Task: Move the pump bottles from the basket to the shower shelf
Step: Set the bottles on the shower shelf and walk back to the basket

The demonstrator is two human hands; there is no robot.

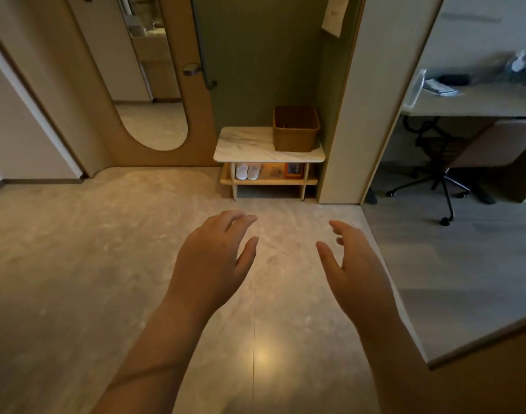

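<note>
pale stone floor (106,264) fills most of our view. ahead, a marble-topped bench (244,144) sits in a green alcove. the brown woven basket (296,130) stands on its right end; we cannot see any bottles inside. our left hand (214,258) and right hand (354,267) hover over the floor, fingers loosely spread, holding nothing, well apart from the basket.

We see a brown woven basket (296,129) on a white tabletop (247,144) veined with grey — marble-patterned. Below it, a pale wooden shelf (267,181) holds white slippers (248,171) and an orange-edged box (293,170). The floor (106,249) is mottled beige-grey; the alcove wall (255,61) — dull green.
</note>
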